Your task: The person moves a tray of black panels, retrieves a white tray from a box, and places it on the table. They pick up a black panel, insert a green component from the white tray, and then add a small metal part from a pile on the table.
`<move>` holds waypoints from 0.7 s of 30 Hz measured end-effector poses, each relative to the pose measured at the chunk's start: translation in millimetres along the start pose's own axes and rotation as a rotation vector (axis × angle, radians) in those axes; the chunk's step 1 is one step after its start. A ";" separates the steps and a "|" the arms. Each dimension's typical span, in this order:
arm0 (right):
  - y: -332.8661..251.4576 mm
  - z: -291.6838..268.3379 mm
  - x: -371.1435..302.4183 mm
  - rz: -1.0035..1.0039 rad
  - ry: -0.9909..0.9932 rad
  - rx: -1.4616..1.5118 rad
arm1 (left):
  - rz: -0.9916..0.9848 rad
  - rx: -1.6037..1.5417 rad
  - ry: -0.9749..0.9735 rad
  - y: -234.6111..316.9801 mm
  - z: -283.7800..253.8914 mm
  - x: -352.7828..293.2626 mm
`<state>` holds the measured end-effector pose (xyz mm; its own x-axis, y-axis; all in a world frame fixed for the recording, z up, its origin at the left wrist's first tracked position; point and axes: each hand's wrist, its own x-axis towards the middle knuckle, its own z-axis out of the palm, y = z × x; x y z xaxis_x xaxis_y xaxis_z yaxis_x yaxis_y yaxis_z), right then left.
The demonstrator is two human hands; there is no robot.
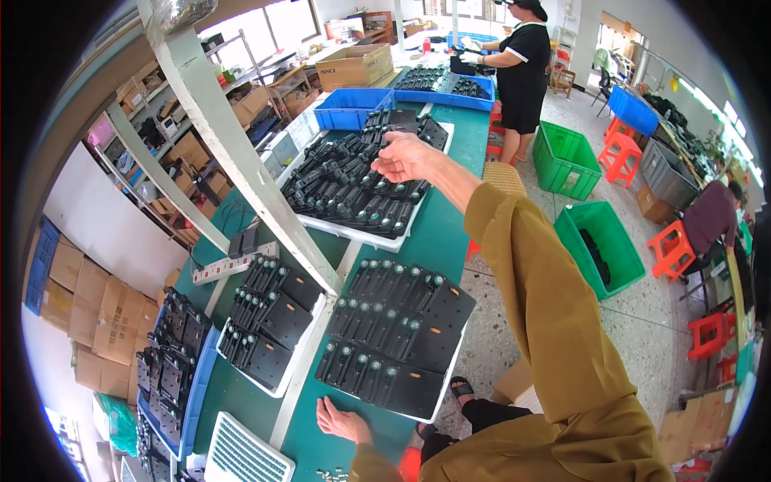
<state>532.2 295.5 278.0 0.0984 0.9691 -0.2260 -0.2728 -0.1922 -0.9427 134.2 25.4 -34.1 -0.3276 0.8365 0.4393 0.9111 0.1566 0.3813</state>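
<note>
My right hand (401, 157) is stretched out over a white tray (381, 241) heaped with black plastic parts (353, 181). Its fingers are loosely bent and apart, with nothing visible in them. Low on the green table, my left hand (342, 421) rests half curled with its fingers apart, holding nothing I can see. Just beyond it lies a nearer white tray (430, 414), bearing rows of black flat panels (426, 337) and slim black parts with round, shiny ends (365, 309). Small metal pieces (331, 475) are scattered beside my left forearm.
A white post (241, 153) rises between the trays. To the left are another tray of black parts (269, 329), a blue crate (181, 377), a white slotted rack (245, 454) and a power strip (233, 263). Green crates (598, 249) stand on the floor; a person (522, 72) works at the far end.
</note>
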 end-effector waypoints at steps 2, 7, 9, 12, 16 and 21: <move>6.3 2.6 -10.9 0.008 -0.051 -0.007 | -0.001 -0.009 0.003 0.8 0.0 1.1; 55.8 21.1 -80.5 -0.019 -0.223 -0.068 | -0.024 -0.010 -0.010 3.2 -3.4 2.3; 75.4 28.1 -140.5 -0.024 -0.271 -0.213 | -0.036 -0.027 -0.025 7.9 -2.9 1.3; 135.4 43.1 -209.6 0.066 -0.496 -0.292 | -0.022 0.005 -0.020 -3.5 -6.1 -0.6; 222.2 33.2 -304.9 0.408 -0.699 -0.106 | -0.016 -0.003 -0.047 0.0 -6.4 -0.5; 283.4 23.2 -375.4 0.643 -0.555 -0.005 | -0.010 -0.024 -0.051 0.0 -7.5 1.3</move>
<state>395.7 -119.1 101.4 -0.5581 0.6064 -0.5665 -0.1105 -0.7309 -0.6735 131.9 22.6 -27.5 -0.3230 0.8608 0.3933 0.9015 0.1533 0.4048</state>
